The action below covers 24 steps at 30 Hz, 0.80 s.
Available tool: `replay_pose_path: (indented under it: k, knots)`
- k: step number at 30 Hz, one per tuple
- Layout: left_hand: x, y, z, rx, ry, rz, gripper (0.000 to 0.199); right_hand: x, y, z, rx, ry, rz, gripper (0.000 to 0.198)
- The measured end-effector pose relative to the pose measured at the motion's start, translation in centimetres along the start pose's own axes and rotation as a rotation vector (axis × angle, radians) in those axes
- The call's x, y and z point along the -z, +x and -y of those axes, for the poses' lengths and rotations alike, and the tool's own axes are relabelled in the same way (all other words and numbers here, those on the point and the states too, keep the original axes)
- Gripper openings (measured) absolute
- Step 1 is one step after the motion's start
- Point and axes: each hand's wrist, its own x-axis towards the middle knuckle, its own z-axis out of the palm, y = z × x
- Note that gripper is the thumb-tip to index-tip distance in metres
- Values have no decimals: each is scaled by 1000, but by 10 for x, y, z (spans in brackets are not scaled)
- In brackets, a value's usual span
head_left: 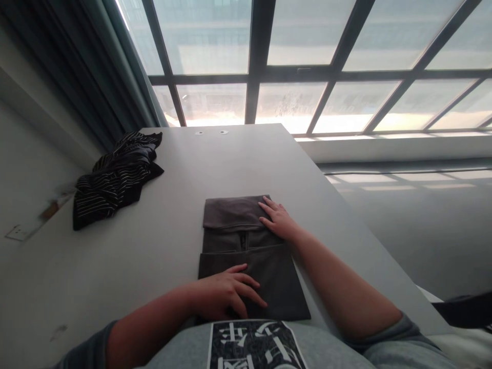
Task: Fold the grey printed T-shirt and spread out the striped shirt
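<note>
Dark garment (269, 266), folded; I'm resting open left hand (228, 294) nearside, open right hand (280, 221) far-side; uneven dragging might skew it

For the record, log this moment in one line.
left hand: on garment, near half; right hand: garment's far right corner; striped cloth: table, left

The left-hand grip (223, 294) is resting on the near section of a folded dark cloth (280, 282); the right-hand grip (280, 221) is touching its far right corner. Striped black fabric (119, 177) is lying left on the white desk (172, 220).
</note>
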Motion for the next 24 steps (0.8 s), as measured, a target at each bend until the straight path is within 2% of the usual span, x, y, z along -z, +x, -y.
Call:
replay_pose_path:
  k: [7, 11, 18, 24]
  knots:
    - [0, 3, -9, 15, -3, 52, 29, -2, 0, -2, 7, -9, 6, 71]
    - [-3, 3, -13, 48, -22, 5, 40, -3, 1, -3, 16, -14, 0, 71]
    - [-20, 7, -13, -10, 177, -53, 28, -2, 1, -2, 11, -15, -1, 70]
    - [-31, 13, -15, 38, 225, -87, 35, -4, 1, -4, 22, -26, -15, 71]
